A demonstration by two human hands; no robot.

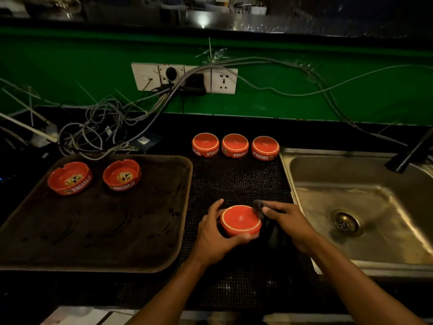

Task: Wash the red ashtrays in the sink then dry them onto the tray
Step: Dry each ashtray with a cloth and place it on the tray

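My left hand grips an upside-down red ashtray over the black mesh mat. My right hand holds a dark cloth pressed against the ashtray's right edge. Three more red ashtrays stand upside down in a row at the back of the mat. Two red ashtrays sit upright on the dark tray at the left, one at its far left and one beside it. The steel sink lies to the right.
A black tap leans over the sink's back right corner. A tangle of grey cables lies behind the tray, below a wall socket strip on the green wall. The sink drain is uncovered.
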